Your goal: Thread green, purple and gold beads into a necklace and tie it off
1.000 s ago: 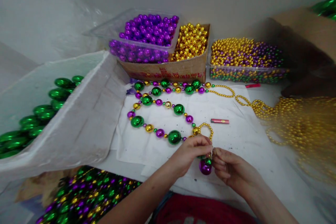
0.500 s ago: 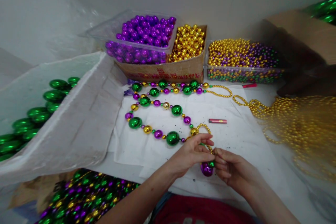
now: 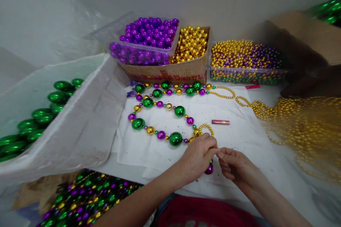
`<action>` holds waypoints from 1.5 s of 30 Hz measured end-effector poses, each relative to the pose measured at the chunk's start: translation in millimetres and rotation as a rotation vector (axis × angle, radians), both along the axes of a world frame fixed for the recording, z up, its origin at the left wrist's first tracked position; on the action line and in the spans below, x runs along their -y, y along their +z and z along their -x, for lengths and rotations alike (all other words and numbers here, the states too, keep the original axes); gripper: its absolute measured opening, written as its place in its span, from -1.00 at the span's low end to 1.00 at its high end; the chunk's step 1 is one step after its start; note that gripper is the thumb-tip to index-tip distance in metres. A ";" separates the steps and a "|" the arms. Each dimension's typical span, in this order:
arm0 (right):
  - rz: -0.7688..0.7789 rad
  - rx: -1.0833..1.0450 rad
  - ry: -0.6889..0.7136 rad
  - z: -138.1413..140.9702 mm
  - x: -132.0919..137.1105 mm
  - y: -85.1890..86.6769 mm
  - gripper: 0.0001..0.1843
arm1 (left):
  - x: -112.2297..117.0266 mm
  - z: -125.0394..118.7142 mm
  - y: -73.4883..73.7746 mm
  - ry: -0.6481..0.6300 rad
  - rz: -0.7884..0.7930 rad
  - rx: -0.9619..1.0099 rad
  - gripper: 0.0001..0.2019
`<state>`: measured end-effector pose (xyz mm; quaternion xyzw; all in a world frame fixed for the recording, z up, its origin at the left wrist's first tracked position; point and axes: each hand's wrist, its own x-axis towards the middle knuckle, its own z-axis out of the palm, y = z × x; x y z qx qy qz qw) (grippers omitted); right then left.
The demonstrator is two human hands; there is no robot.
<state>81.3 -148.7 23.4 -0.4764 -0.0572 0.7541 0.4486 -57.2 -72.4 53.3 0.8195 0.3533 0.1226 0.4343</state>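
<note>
A white counter [image 3: 266, 142] carries paper sheets [image 3: 239, 138], a bead necklace [image 3: 160, 113], a red tube [image 3: 220, 122], bead boxes [image 3: 170, 69] and gold strands [image 3: 301, 127]

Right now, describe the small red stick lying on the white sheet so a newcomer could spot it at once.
Find the white sheet in front of the cardboard box. Right of the coiled bead strand, beyond the hands, lies the red stick. It is the only flat, straight thing among round beads, nearer than the second red stick.
</note>
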 end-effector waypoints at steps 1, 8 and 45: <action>-0.006 0.028 0.004 0.1 -0.4 1.2 -0.50 | 0.3 -1.4 1.3 -0.007 -0.011 -0.018 -0.84; -0.080 0.318 0.026 3.0 0.2 5.5 -0.46 | -3.9 -8.4 13.2 -0.096 -0.059 -0.208 -0.84; -0.392 0.627 0.024 -1.9 -4.4 -0.1 -0.66 | -19.2 0.9 1.0 0.269 0.881 0.450 -0.77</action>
